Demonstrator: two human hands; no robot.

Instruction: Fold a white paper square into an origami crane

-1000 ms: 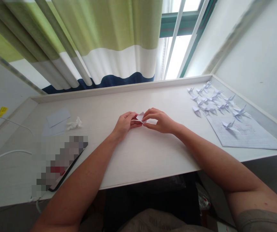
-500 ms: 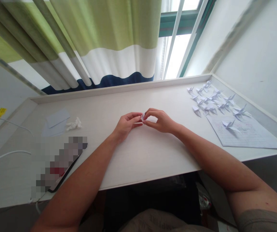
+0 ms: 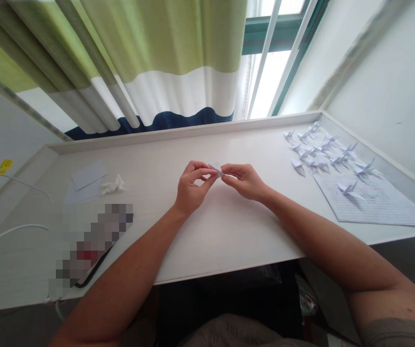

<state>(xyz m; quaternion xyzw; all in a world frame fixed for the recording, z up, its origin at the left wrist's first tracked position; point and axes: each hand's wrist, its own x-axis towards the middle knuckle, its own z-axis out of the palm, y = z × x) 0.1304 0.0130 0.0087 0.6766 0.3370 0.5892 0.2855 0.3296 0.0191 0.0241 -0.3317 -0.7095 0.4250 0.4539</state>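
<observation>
Both hands, left hand [image 3: 192,185] and right hand [image 3: 244,180], fingertips pinched on small folded paper [image 3: 216,168], lifted clear of desk [image 3: 207,226] to crease; finished cranes [image 3: 323,154] far right.

Both hands meet at desk [image 3: 221,226] centre; bare surface all round them, widest toward 6 o'clock edge. At 2–3 o'clock: cluster of folded paper cranes [image 3: 323,152] and lined sheet [image 3: 369,205], one crane on it. At 9 o'clock: crumpled scrap [image 3: 113,184], flat paper squares [image 3: 86,180]. At 8 o'clock: dark flat device [image 3: 93,238]. Raised rim [image 3: 178,132] closes 12 o'clock side.
</observation>
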